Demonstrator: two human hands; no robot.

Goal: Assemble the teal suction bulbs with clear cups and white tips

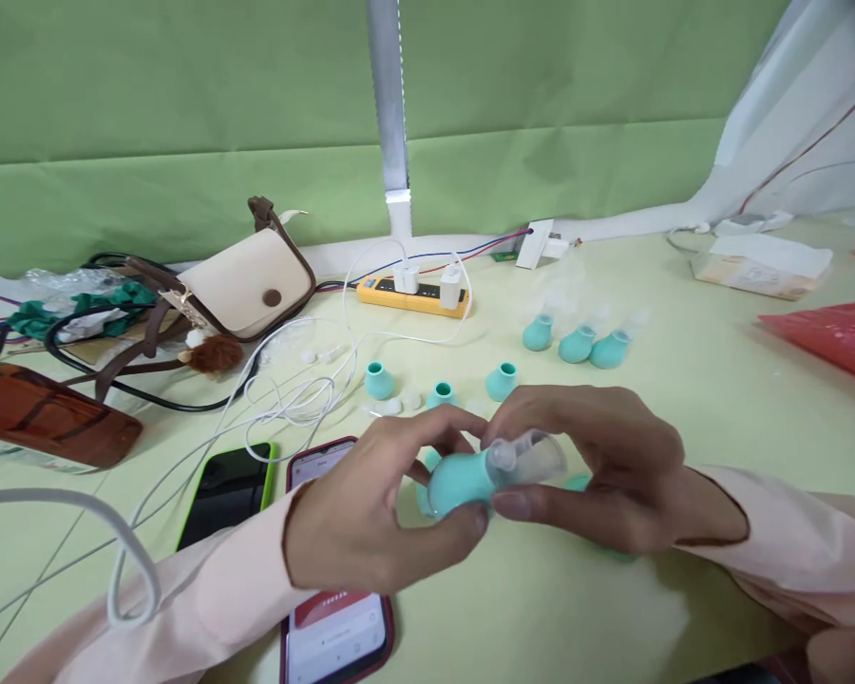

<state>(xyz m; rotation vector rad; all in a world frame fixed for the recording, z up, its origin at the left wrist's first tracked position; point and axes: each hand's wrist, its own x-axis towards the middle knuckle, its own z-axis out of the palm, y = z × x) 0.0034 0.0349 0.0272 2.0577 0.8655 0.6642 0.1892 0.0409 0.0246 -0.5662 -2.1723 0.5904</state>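
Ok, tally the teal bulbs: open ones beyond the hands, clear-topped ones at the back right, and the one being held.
Open bulbs: 3
Clear-topped bulbs, back right: 3
Held bulb: 1
Total: 7, not counting mostly hidden teal pieces nearby, whose number I can't tell.

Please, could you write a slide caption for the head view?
Left hand and right hand hold a teal bulb with a translucent tip above a pale table.

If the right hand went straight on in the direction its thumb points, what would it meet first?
Probably the teal bulb, directly before the right hand; the left hand seems next, though exact depth is unclear.
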